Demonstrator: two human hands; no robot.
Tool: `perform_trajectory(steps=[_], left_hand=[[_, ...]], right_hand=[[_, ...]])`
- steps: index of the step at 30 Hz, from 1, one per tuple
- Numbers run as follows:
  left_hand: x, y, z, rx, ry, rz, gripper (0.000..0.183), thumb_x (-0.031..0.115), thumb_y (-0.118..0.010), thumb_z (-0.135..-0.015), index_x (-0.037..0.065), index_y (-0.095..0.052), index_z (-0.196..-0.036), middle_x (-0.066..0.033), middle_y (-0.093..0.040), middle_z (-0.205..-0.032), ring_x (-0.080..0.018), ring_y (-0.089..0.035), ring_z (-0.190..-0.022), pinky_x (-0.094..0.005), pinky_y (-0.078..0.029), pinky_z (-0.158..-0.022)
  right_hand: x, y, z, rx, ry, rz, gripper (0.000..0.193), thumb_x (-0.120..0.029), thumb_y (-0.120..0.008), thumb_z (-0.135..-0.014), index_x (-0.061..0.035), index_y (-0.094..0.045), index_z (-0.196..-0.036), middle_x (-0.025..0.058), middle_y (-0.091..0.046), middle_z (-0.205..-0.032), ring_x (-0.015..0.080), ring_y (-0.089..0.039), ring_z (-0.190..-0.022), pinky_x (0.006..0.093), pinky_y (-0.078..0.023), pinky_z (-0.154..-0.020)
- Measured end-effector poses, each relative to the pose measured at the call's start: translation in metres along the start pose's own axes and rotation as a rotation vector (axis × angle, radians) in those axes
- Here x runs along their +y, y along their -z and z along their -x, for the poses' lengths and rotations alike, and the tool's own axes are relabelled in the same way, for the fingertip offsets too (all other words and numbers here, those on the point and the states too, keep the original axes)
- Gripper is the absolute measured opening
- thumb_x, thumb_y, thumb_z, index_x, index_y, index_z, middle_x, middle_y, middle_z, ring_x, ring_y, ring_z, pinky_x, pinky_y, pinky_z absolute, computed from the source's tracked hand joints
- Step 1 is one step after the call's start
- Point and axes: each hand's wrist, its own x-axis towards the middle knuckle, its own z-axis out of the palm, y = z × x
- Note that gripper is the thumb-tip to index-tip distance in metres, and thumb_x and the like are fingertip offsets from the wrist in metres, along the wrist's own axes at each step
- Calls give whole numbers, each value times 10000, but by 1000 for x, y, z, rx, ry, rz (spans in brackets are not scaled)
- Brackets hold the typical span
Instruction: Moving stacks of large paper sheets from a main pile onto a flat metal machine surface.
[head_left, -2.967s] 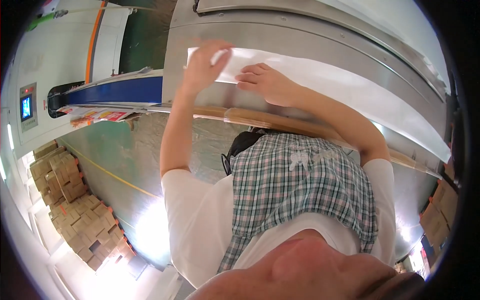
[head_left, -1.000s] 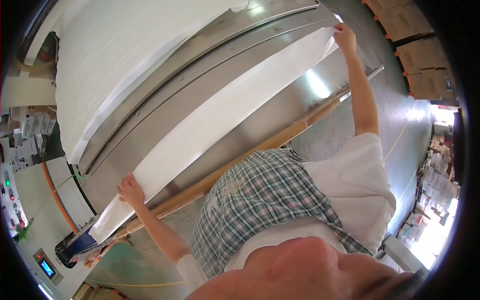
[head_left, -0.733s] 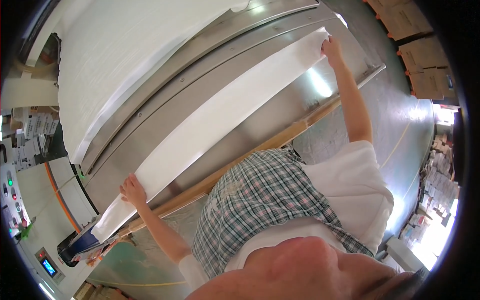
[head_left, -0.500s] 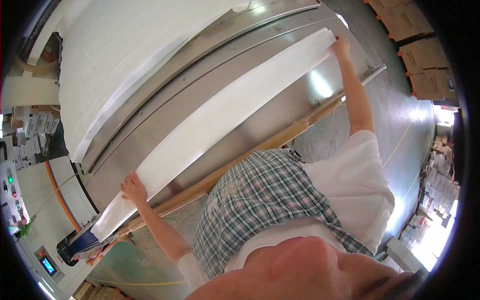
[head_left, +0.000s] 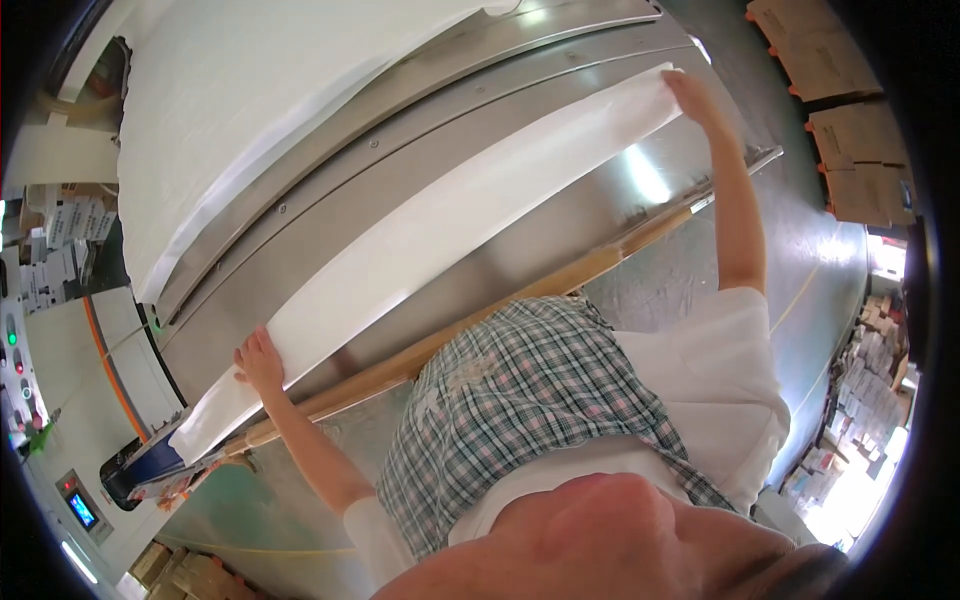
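A long, folded white sheet [head_left: 440, 222] stretches diagonally across a metal work surface [head_left: 560, 240]; I cannot tell whether it is cloth or film. My left hand [head_left: 260, 363] lies on its near-left part, fingers outstretched and slightly apart, palm down. At the far right end, my right hand [head_left: 693, 98] is closed round the sheet's edge, with its fingertips partly hidden. The sheet's left end [head_left: 200, 430] hangs slightly crumpled beyond my left hand, near a dark blue part of the machine.
Wide white material [head_left: 250, 120] covers the machine behind a raised metal bar [head_left: 400, 95]. A wooden rail [head_left: 400, 365] runs along the front edge, close to my checked apron [head_left: 530, 390]. On the left stands a control panel [head_left: 80, 505]; cardboard boxes [head_left: 860, 135] are stacked right.
My right hand, at the sheet's far end, has tilted over its edge. My left hand has shifted slightly up the sheet, which lies flatter. The whole view has moved a little.
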Motion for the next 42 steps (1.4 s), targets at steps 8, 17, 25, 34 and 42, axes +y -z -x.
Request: perform_trajectory(steps=[8,17,25,34,42], left_hand=[[14,-2,-7,-203,-96,-241,504,439,-190,-911,141,-458,-1216,-151,-449,-1255,-408,-358,-1169,-701,-190,-873],[29,38,15,-146,59,0,490,506,-291,-872,200,-503,-1191,-95,-376,-1323,-338,-266,-1248,-667,-132,-939],[9,8,67,563,-21,325,397,410,-520,-813,190,-531,-1143,-142,-384,-1294,-308,-272,-1259,-575,-190,-985],[39,-15,119,709,-127,443,325,271,-581,-745,114,-585,-1030,-114,-519,-1163,-261,-420,-1169,-511,-208,-1004],[37,-19,113,771,-113,460,275,246,-605,-731,102,-605,-965,-123,-539,-1128,-268,-460,-1127,-469,-291,-980]], right_hand=[[94,-97,-70,-260,117,341,362,-198,-333,-907,-55,-455,-1217,160,-462,-1233,301,-397,-1172,387,-271,-1009],[73,-69,-81,-603,-210,-287,611,-455,-339,-905,43,-386,-1256,113,-445,-1250,197,-402,-1135,277,-255,-982],[-56,-33,-11,-1038,240,-459,538,-397,-510,-842,-5,-442,-1203,83,-520,-1113,167,-453,-1025,299,-344,-898],[-230,-72,32,-1315,510,-588,579,-250,-650,-765,-2,-410,-1230,87,-492,-1132,174,-443,-1063,303,-353,-896],[-320,-93,50,-1385,485,-605,582,-259,-657,-761,-2,-415,-1223,98,-486,-1148,173,-451,-1063,305,-362,-901]])
